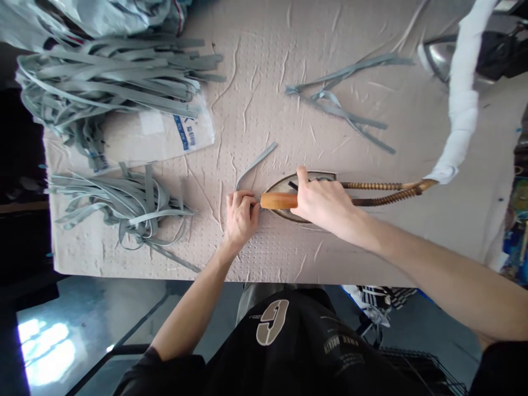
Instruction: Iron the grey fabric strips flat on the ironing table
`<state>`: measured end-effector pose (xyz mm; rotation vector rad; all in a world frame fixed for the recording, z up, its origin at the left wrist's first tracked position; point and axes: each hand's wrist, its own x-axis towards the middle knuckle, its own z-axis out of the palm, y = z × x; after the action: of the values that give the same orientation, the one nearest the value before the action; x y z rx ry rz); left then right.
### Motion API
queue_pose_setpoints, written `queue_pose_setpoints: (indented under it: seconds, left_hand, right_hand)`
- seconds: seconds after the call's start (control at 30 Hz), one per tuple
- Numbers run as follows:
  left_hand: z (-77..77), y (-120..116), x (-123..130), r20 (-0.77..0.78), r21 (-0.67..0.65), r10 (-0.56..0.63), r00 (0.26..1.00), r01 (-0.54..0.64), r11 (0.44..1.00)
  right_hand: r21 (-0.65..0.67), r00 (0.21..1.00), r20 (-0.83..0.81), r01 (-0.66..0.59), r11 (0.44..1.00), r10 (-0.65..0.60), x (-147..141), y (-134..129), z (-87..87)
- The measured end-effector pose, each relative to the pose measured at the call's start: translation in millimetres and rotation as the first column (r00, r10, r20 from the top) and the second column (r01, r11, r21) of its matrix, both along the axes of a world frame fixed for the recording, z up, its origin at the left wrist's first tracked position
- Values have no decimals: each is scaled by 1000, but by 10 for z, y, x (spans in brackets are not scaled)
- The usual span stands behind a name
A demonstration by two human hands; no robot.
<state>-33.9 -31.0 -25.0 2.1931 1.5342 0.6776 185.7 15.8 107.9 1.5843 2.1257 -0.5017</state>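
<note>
My right hand (pixel 324 202) is wrapped round the orange handle of a steam iron (pixel 284 217), whose soleplate rests on the padded table cover. Just left of the iron's tip, my left hand (pixel 241 215) pinches a narrow grey fabric strip (pixel 259 160). One end of that strip curves up and away from my fingers, while the part towards the iron is hidden by my hand and the iron. Two brown spring-wrapped hoses (pixel 383 192) run from the iron's rear to the right.
Grey strips lie in a large pile (pixel 119 82) on a plastic bag (pixel 165 135) and in a smaller pile (pixel 144 206) at the left. More strips (pixel 342 102) lie behind the iron. A white-wrapped hose (pixel 462 104) crosses the right side near a second iron (pixel 443 58).
</note>
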Motion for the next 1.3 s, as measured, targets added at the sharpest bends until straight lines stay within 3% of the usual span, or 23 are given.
queue_pose_setpoints:
  seconds: [0.13, 0.37, 0.5, 0.67, 0.8, 0.97, 1.13, 1.3]
  left_hand:
    - [-29, -10, -16, 19, 19, 3, 1000, -4, 1000]
    - [-20, -19, 14, 40, 34, 34, 999, -36, 999]
    - [-22, -29, 29, 59, 31, 43, 997, -45, 999]
    - [-42, -42, 13, 49, 24, 83, 995, -84, 996]
    - [-60, -43, -10, 38, 76, 93, 995, -96, 993]
    - [-56, -41, -30, 9, 19, 141, 990, -141, 990]
    - [-44, -30, -42, 32, 53, 139, 990, -141, 989]
    - [-31, -19, -38, 26, 65, 150, 988, -151, 986]
  right_hand:
    - [-31, 1000, 6, 30, 999, -30, 197, -21, 25]
    - [-64, 982, 156, 114, 991, -103, 595, -106, 63]
    - [-61, 990, 112, 97, 993, -90, 376, -72, 35]
    - [43, 999, -33, -2, 999, 3, -31, -7, -23]
    - [61, 997, -60, -45, 997, 49, -43, 8, -14]
    - [15, 999, -34, 24, 1000, -23, 443, -48, 6]
    - [-14, 972, 143, 193, 981, -189, 1289, -214, 26]
    - [-33, 901, 248, 374, 927, -355, 2112, -424, 8]
